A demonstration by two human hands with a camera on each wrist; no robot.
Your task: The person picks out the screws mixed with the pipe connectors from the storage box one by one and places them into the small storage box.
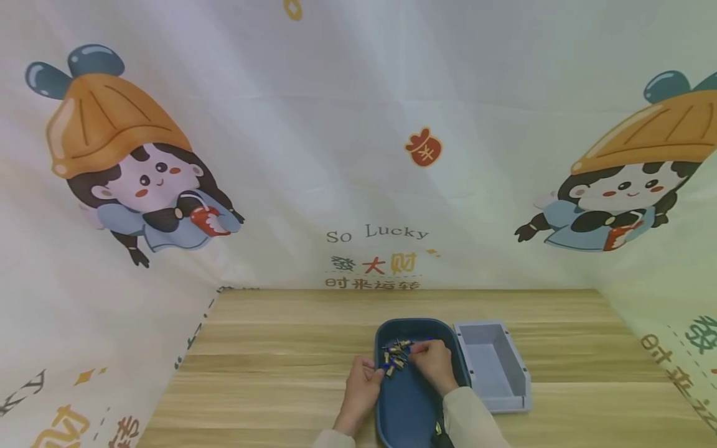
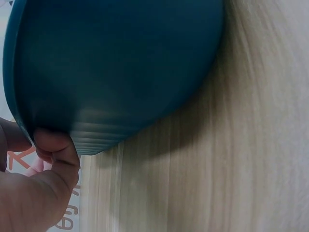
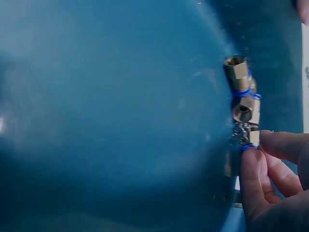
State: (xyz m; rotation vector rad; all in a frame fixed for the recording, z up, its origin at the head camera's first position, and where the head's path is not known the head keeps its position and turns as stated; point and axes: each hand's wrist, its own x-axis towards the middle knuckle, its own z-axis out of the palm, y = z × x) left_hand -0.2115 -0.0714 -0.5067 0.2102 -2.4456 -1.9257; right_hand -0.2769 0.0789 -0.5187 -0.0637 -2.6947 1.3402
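Observation:
A dark blue oval tray (image 1: 407,401) holds a small heap of brass-coloured threaded fittings (image 1: 395,357) with blue rings, gathered toward its far left part. My left hand (image 1: 363,387) grips the tray's left rim; in the left wrist view the thumb and fingers (image 2: 55,145) pinch the tray wall from both sides. My right hand (image 1: 435,364) reaches into the tray at the heap's right side. Its thumb and index finger pinch one brass fitting (image 3: 253,137) in the right wrist view, with other fittings (image 3: 236,75) close by. The held piece is partly hidden by the fingers.
A grey rectangular bin (image 1: 521,403) stands on the wooden table (image 1: 280,367) against the tray's right side. A small dark object (image 1: 441,438) shows by the right sleeve at the bottom. Printed cloth walls (image 1: 358,155) enclose the table at the back and sides.

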